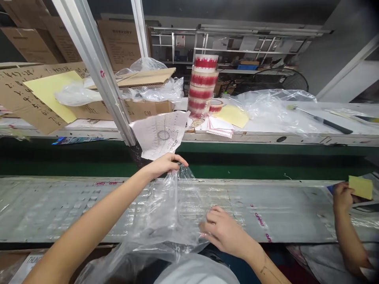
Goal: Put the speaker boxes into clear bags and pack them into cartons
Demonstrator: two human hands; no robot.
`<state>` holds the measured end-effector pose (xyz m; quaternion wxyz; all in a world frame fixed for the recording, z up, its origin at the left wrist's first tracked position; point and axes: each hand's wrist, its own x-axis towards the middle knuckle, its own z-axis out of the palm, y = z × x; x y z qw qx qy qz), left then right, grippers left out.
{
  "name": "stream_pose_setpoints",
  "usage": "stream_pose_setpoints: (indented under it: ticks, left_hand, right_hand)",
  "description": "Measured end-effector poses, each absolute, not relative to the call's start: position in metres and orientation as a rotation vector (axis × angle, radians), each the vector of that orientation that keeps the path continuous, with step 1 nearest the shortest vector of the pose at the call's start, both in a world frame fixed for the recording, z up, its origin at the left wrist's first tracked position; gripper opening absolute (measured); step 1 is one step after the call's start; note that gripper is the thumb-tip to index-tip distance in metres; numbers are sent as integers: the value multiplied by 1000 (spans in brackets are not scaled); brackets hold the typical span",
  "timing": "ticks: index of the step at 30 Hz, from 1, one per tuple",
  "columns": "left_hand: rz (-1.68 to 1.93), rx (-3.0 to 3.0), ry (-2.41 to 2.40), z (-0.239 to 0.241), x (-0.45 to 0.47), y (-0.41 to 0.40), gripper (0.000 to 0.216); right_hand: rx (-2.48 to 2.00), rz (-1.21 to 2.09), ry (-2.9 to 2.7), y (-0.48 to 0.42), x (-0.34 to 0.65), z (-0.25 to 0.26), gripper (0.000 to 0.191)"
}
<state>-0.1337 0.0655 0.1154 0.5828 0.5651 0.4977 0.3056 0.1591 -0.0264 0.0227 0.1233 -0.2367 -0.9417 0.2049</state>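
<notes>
A clear plastic bag point(166, 213) hangs crumpled over the near worktop and droops past its front edge towards my body. My left hand point(166, 163) is closed on the upper end of the bag, just below a handwritten paper sheet point(161, 134) fixed near the metal post. My right hand point(225, 232) is lower, at the bag's right side, with its fingers curled in on the film; the fingertips are slightly blurred.
A stack of red-and-white tape rolls point(203, 88) stands on the back shelf, with yellow paper point(233, 115), loose plastic film point(275, 106) and cardboard boxes point(142, 110). A green belt point(266, 159) runs behind the worktop. At right, another person's hand point(343, 197) holds a yellow pad point(360, 187).
</notes>
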Motion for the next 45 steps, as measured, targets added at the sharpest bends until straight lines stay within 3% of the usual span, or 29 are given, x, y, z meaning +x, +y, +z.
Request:
stream_pose_setpoints:
  ticks: [7,12,18,24,28,32,36,40,43,45]
  left_hand:
    - [575,1365,1245,111,-160,66,38]
    - [421,1248,1104,94,-172,53,55]
    - [435,1288,1234,80,-181,37,48]
    - [425,1653,1998,89,-171,15,38]
    - [618,1938,1359,115,-135,-19,29]
    - [235,1748,861,103,-100,-33,67]
    - [-58,1436,617,73,-94,-17,30]
    - [-14,1423,702,86,-105,7,29]
    - [-121,1427,792,105,-102,20,20]
    - [-310,1399,737,112,-91,25,16]
  right_hand:
    - [-424,411,-2671,-55,169,31,18]
    - [-242,642,-2655,-79,172,35,13]
    - [-490,776,-2618,-71,169,36,19]
    - [-958,1302,-2637,-56,177,45,10]
    - [-978,1350,-2626,-48,174,42,20]
    - [-621,1449,-2318,-39,169,37,17]
    - [-679,1653,-2058,-22,174,43,17]
    - [-860,2049,-1953,-1,189,39,45]
    - [-790,2378,-2035,10,208,18,39]
    - [-685,2330,-2050,13,225,-1,34]
